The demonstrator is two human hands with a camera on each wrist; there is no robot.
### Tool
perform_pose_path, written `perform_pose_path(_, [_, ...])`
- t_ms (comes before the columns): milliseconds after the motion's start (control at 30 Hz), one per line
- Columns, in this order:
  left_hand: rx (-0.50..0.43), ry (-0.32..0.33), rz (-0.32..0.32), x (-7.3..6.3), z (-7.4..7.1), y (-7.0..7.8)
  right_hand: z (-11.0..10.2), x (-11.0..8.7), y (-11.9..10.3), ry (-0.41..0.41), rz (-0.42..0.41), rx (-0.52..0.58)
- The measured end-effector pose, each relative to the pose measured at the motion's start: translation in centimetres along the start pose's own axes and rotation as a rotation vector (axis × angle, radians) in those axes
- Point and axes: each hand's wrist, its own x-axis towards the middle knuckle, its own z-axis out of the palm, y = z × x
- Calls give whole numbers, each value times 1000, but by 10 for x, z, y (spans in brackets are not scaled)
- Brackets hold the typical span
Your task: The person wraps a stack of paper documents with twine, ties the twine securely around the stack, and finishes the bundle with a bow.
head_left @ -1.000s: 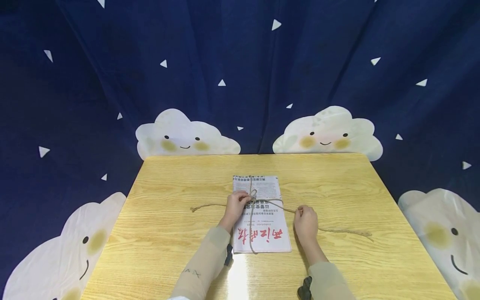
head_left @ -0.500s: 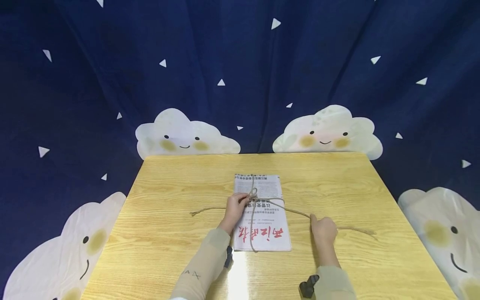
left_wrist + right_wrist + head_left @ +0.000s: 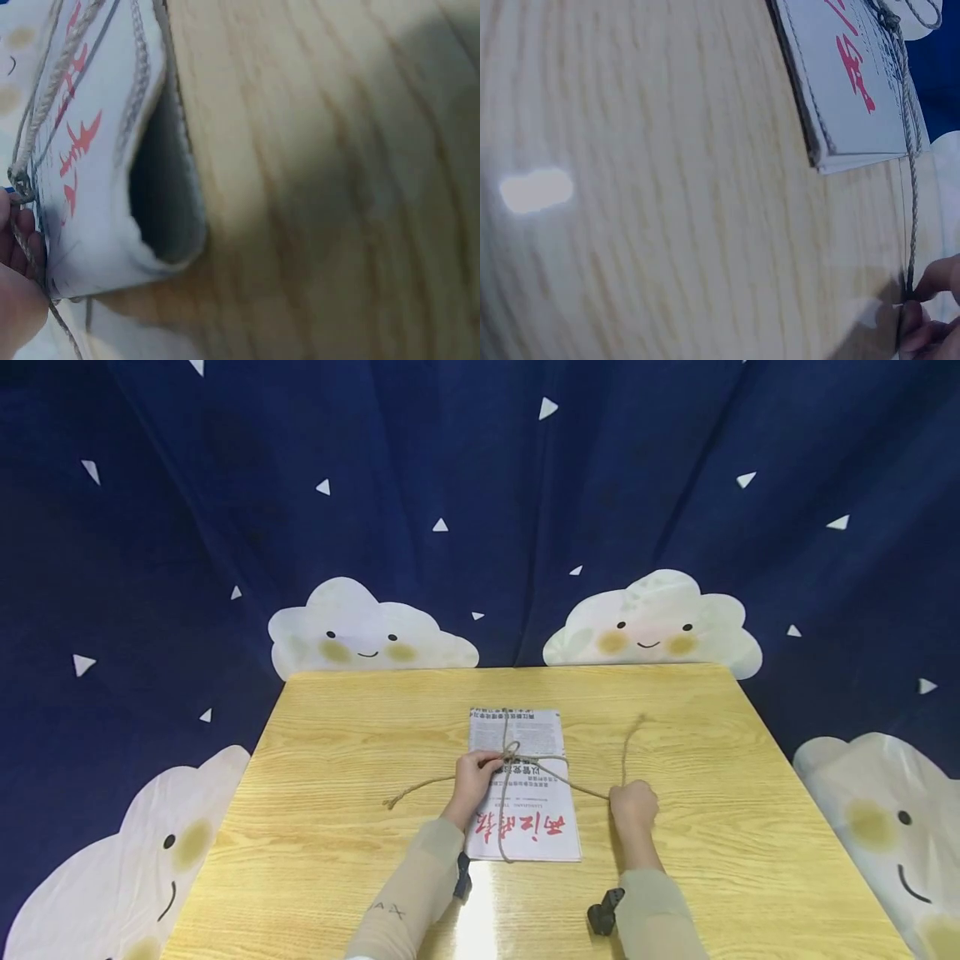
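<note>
A folded newspaper (image 3: 536, 841) with red and black print lies flat on the table, with twine (image 3: 557, 774) crossing it lengthwise and sideways. Near its middle the twine forms a knot with a small upright loop (image 3: 513, 748). My left hand (image 3: 470, 783) pinches the twine right beside that knot; in the left wrist view its fingers (image 3: 24, 238) show at the left edge. Beyond the paper's right edge, my right hand (image 3: 634, 808) grips the right strand, pulled straight from the knot. The right wrist view shows that strand (image 3: 910, 217) running down to the pinching fingers (image 3: 939, 277).
One loose twine end (image 3: 420, 787) stretches left over the wooden table (image 3: 337, 735). The other free end (image 3: 628, 739) extends away past my right hand. A dark blue curtain (image 3: 480, 485) with clouds hangs behind the table's far edge.
My right hand moved outward to the right along the strand, then slightly back. Its free twine end swung from pointing right to pointing away. The left hand stays by the knot.
</note>
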Motion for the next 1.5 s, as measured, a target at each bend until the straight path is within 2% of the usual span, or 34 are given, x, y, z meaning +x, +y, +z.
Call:
perform_pose_path(100, [-11, 6, -33, -1, -1, -2, 2, 2, -1, -26, -33, 14])
perform_pose_path(200, [-46, 7, -62, -1, -2, -3, 4, 4, -3, -31, -108, 96])
perform_pose_path(333, [-97, 7, -78, -1, -3, -4, 6, 8, -12, 4, -208, 285])
perform_pose_path(500, [-167, -10, -65, -4, -8, 5, 7, 15, -33, 39, -267, 575])
perform_pose_path(567, [-196, -23, -56, -7, -12, 12, 7, 17, -45, 3, -304, 698])
perform_pose_path(667, [-223, -34, -32, -10, -15, 19, 8, 18, -65, -106, -358, 833])
perform_pose_path(733, [-214, -35, -35, -9, -15, 14, 9, 20, -78, -196, -362, 892])
perform_pose_path(800, [-193, -29, -41, -6, -12, 6, 12, 21, -88, -276, -330, 905])
perform_pose_path(867, [-170, -27, -49, -4, -9, -3, 19, 24, -95, -339, -261, 873])
perform_pose_path(967, [-151, -26, -65, -1, -7, -11, 32, 29, -96, -414, -179, 649])
perform_pose_path(1000, [-152, -27, -70, -1, -6, -12, 38, 30, -95, -431, -177, 560])
perform_pose_path(1067, [-153, -30, -76, 0, -6, -12, 47, 32, -92, -445, -210, 376])
perform_pose_path(1133, [-166, -36, -74, -2, -8, -7, 54, 33, -90, -459, -285, 263])
perform_pose_path(1233, [-192, -45, -55, -6, -12, 5, 60, 34, -87, -484, -390, 234])
perform_pose_path(1333, [-203, -52, -46, -11, -15, 18, 61, 35, -84, -483, -449, 279])
perform_pose_path(1400, [-191, -49, -49, -13, -16, 23, 59, 34, -82, -426, -413, 305])
perform_pose_path(1500, [-177, -36, -27, -11, -14, 16, 53, 26, -80, -308, -264, 345])
